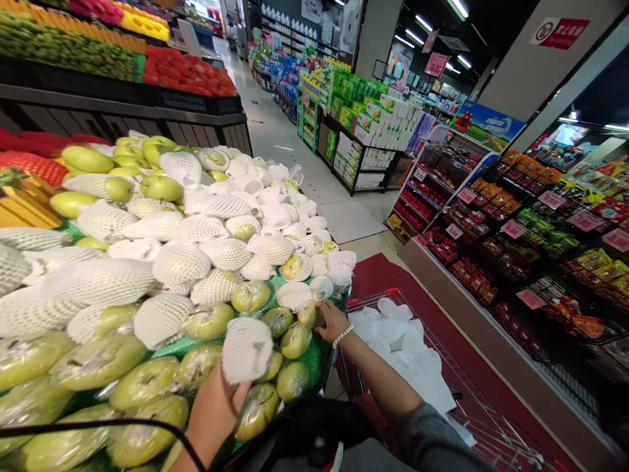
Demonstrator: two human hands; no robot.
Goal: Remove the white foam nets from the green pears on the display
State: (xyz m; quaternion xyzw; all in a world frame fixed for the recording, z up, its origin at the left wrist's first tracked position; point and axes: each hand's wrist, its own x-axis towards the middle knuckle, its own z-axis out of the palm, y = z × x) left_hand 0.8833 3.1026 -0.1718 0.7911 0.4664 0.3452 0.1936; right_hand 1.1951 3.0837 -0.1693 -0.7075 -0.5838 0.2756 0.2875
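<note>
My left hand (219, 406) is closed round a fruit in a white foam net sleeve (246, 349), held just above the display near its front edge. My right hand (330, 320), with a bead bracelet on the wrist, reaches to the display's right front corner and grips a green pear (311, 316) there. Around both hands lie green pears in clear plastic wrap (209, 321) and more pears in white foam nets (181, 262), piled on a green mesh mat (314, 357).
A red shopping cart (393, 294) holding loose white foam nets (400, 337) stands right of the display. Snack shelves (521, 249) line the right side. A tiled aisle (289, 141) runs ahead past stacked boxes (378, 131). Fruit bins (187, 71) sit at the back left.
</note>
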